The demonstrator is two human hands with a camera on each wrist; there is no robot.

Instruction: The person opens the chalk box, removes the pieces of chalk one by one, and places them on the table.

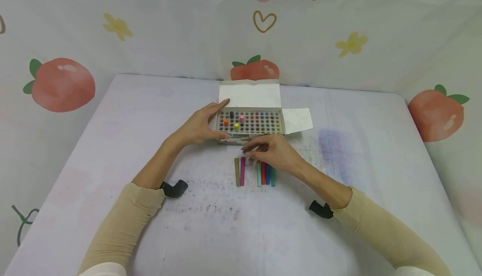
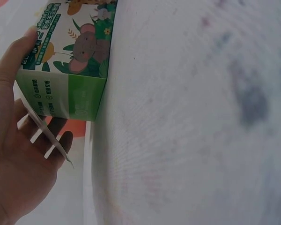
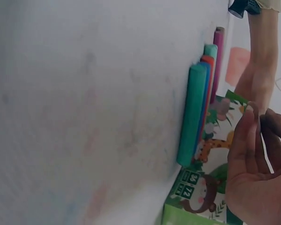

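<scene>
The chalk box (image 1: 248, 135) lies on the table with its lid raised. Its holed top shows many coloured ends, and orange, yellow, pink and black ones stand higher. My left hand (image 1: 197, 127) grips its left end, thumb on the printed front and fingers behind the side flap in the left wrist view. Before the box, an olive chalk stick (image 1: 237, 172) lies beside a magenta one (image 1: 242, 171). Mint, red, blue and green sticks (image 3: 192, 115) lie to their right. My right hand (image 1: 276, 152) hovers over them, fingertips close together near the magenta stick's far end, nothing visible between them.
The box's white lid (image 1: 250, 94) stands up at the back, and a side flap (image 1: 297, 120) sticks out to the right. Purple smudges (image 1: 335, 152) and dark specks mark the white tabletop (image 1: 211, 246). A fruit-printed cloth (image 1: 180, 24) hangs behind.
</scene>
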